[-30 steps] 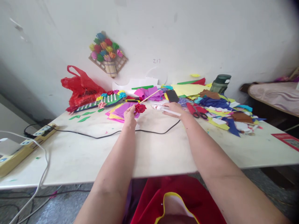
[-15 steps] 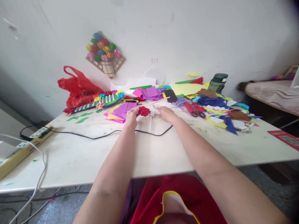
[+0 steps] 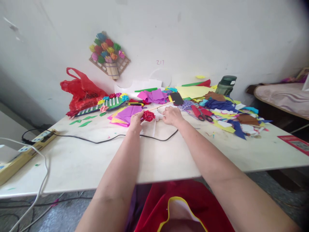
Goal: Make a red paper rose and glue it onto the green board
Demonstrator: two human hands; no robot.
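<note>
Pinched formed flower (image 3: pixel 148 116) in left hand (image 3: pixel 136 121), couldn't tell grip of right hand (image 3: pixel 172 116) at glue gun (image 3: pixel 158 116), had leaves (image 3: pixel 85 124) loose at left.

Red garment (image 3: pixel 150 206), yellow trim (image 3: pixel 177 198)

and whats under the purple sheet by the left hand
Yellow paper and pink paper stick out from under the purple sheet. Anything wholly beneath it is covered, and the left hand blocks part of its right end.
</note>
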